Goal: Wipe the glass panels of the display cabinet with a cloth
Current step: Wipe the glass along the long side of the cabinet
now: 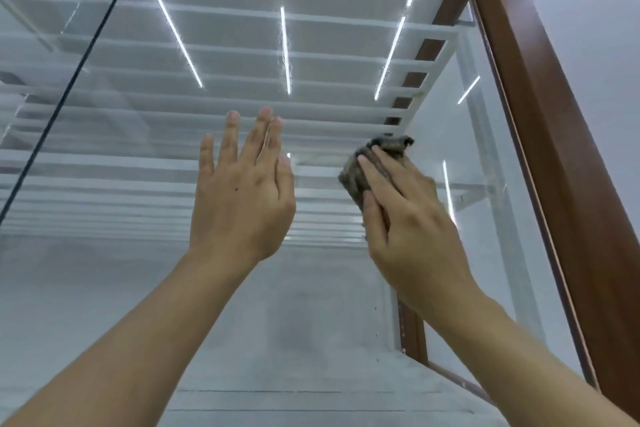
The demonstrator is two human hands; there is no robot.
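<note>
Evidently mid-wipe: pressing cloth (360, 172) on glass (311, 305) at three o'clock with flat-fingered right hand (410, 218). Nothing in spread left hand (242, 194); cannot tell what remains.

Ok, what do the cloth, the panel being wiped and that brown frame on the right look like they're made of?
Cloth: soft woven or terry fabric, grey-brown, matte; it bunches into folds. Panel: clear glass, glossy; it mirrors strip lights and shows shelves behind. Frame: wood or wood-look laminate, reddish brown, smooth satin; grain too faint to tell which.
</note>
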